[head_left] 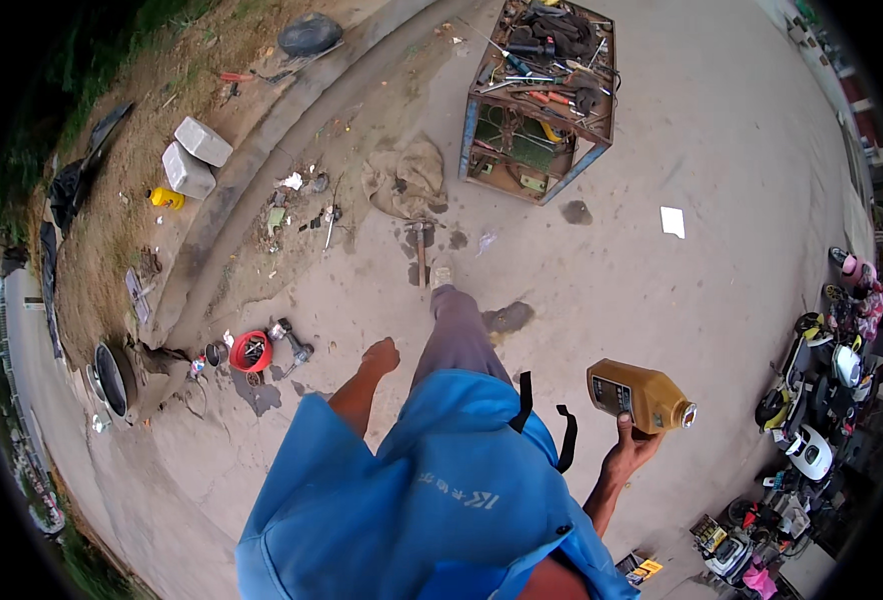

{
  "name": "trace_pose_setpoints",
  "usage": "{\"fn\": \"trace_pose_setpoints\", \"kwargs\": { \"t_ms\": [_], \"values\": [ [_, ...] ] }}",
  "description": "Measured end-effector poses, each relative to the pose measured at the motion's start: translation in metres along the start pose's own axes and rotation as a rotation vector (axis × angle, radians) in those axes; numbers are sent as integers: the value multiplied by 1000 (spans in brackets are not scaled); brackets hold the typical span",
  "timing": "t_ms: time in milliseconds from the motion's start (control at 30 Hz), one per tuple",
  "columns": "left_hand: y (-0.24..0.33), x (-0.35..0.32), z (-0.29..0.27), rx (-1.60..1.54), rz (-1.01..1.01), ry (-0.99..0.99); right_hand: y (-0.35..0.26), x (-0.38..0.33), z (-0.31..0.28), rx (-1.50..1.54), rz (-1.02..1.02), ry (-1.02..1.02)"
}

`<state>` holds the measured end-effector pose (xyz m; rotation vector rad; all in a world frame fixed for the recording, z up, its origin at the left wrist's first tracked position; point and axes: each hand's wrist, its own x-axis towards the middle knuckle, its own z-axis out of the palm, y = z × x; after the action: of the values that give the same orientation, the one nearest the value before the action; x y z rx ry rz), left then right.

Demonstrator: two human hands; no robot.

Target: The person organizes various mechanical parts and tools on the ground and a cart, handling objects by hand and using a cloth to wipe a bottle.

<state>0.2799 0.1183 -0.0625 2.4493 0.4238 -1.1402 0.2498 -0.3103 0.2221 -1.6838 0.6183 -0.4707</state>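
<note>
My right hand (629,454) grips a gold plastic oil bottle (652,396), which lies tilted on its side with its neck to the right. A dark label shows on the bottle's left part, and something silvery is at its mouth. My left hand (382,355) hangs over the ground at the left of my leg, its fingers curled in, with nothing seen in it. Ahead of my shoe lies a hammer (422,252) with a wooden handle, below a crumpled brown sack (404,177).
A metal tool cart (539,192) loaded with tools stands ahead. At left are a red basin (237,352), a power drill (293,342), a black tub (114,378) and a raised kerb (184,262). Scooters (812,452) line the right side. White paper (673,222) lies on the pavement.
</note>
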Motion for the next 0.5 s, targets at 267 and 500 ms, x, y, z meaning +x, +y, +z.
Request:
{"fn": "trace_pose_setpoints", "kwargs": {
  "t_ms": [267,500],
  "values": [
    [-118,-56,85,-150,-235,-212,-14,39,39,-18,16,-125],
    [-88,-15,32,-307,-81,157,-53,93,141,-6,-22,-307]
  ]
}}
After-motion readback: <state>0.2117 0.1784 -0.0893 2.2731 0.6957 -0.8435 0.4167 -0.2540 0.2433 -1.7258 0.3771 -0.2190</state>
